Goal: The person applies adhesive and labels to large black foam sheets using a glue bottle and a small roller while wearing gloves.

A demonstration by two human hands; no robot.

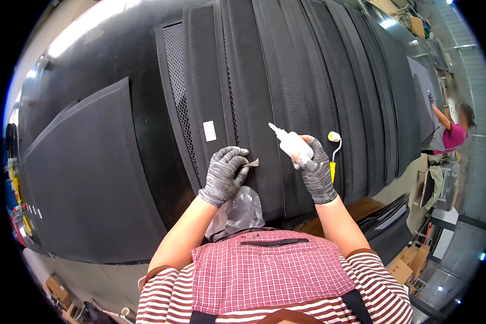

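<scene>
Glue bottle (291, 143) sits in right hand (316, 170), nozzle toward left hand (225, 173).

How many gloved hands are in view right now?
3. The left hand pinches a small tab on the black panel; the right hand holds a white glue bottle; a co-worker's gloved hand at far right. Their other hand is hidden.

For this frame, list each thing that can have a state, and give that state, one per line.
Left hand: gloved, pinching a small grey scrap between its fingers.
Right hand: gloved, closed around a white glue bottle.
White glue bottle: tilted, nozzle pointing up and left, off the surface.
Black fabric panels: laid flat, overlapping in rows.
Small roller: lying unheld on the panels.
Clear plastic bag: crumpled, at the table's near edge.
</scene>
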